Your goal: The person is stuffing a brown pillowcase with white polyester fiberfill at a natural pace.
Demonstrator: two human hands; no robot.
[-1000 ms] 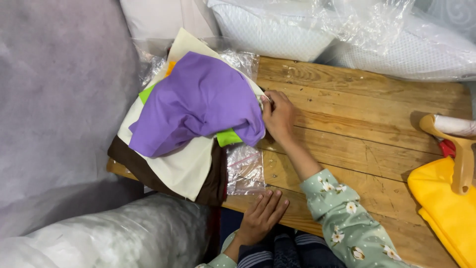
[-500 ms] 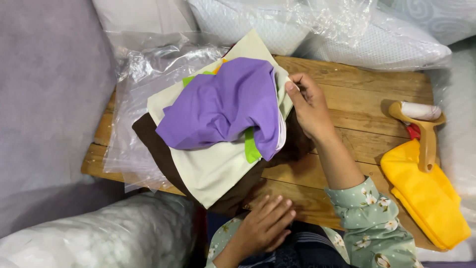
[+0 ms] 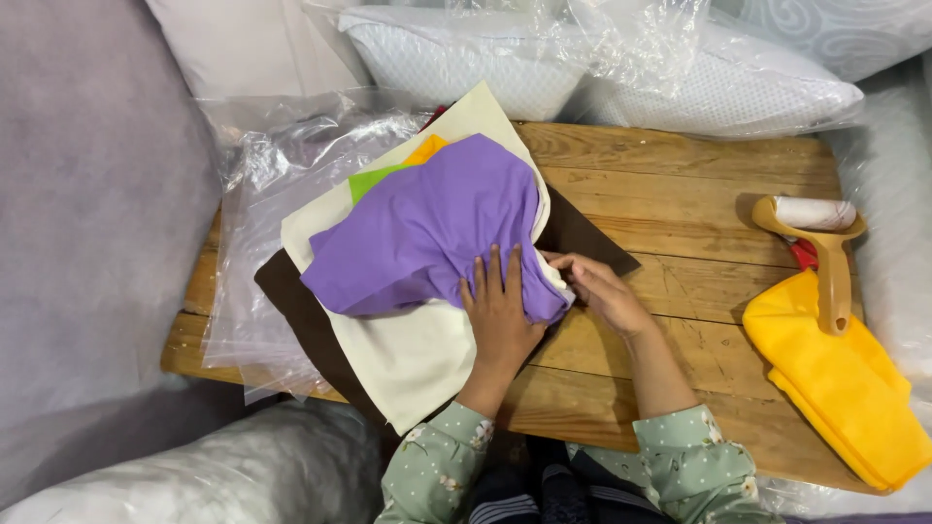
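A stack of cloth pieces lies on the wooden table (image 3: pixel 699 184). A crumpled purple cloth (image 3: pixel 427 228) is on top, over a cream cloth (image 3: pixel 413 359), with green (image 3: pixel 374 180) and orange (image 3: pixel 427 148) edges showing, and a dark brown cloth (image 3: pixel 291 291) at the bottom. My left hand (image 3: pixel 500 311) lies flat, fingers spread, on the purple cloth's lower right part. My right hand (image 3: pixel 597 291) pinches the stack's right edge beside it.
A clear plastic bag (image 3: pixel 262 165) lies under the stack at the left. A lint roller (image 3: pixel 825 243) rests on a folded yellow cloth (image 3: pixel 845 388) at the right. Plastic-wrapped white pillows (image 3: pixel 621 68) line the back. Grey padding (image 3: pixel 97 213) is on the left.
My left hand left the table's front edge and came down on the purple cloth. My right hand moved down the stack's right edge. The stack now sits lower and flatter.
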